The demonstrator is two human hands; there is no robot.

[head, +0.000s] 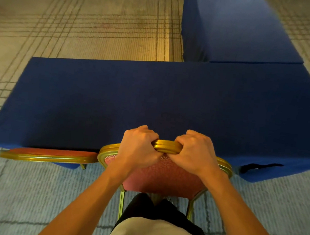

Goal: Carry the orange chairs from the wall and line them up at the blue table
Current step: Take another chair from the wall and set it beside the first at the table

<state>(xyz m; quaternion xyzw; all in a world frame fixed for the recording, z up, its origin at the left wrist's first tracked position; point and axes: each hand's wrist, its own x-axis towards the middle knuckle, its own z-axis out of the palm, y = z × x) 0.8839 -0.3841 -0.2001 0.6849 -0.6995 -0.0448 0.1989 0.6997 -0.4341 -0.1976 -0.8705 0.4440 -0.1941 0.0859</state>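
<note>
An orange chair (165, 177) with a gold frame stands in front of me, its back facing me and its seat hidden under the near edge of the blue table (152, 99). My left hand (137, 150) and my right hand (194, 154) both grip the top rail of its backrest, close together at the centre. A second orange chair (51, 153) sits just to the left, pushed in at the same table edge, its backrest touching or nearly touching the first.
Another blue-draped table (236, 26) runs away from the far right of the near one, forming an L. Patterned carpet (83, 23) lies beyond the tables and around my legs. A dark strap (260, 165) hangs at the tablecloth's right edge.
</note>
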